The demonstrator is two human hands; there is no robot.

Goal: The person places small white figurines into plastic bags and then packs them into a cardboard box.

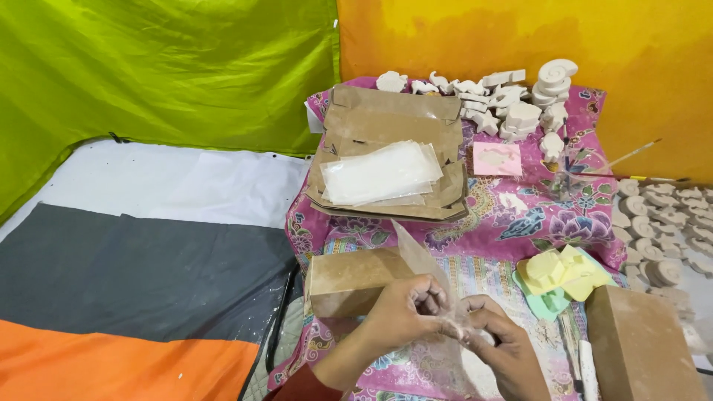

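Note:
My left hand [405,308] and my right hand [501,345] meet low in the view, both pinching a clear plastic bag [416,256] that stands up between them. Something small and pale sits in the bag under my fingers, mostly hidden. Just left of my left hand lies a brown cardboard box [345,281] on a pink flowered cloth [505,212].
A stack of flat brown cardboard [386,119] with clear bags [380,172] on top lies farther back. White plaster figures [512,100] crowd the far edge, more [661,223] at right. Yellow and green foam shapes [561,276], another brown box [642,345], a pink card [497,158] and a paintbrush [627,156] are nearby.

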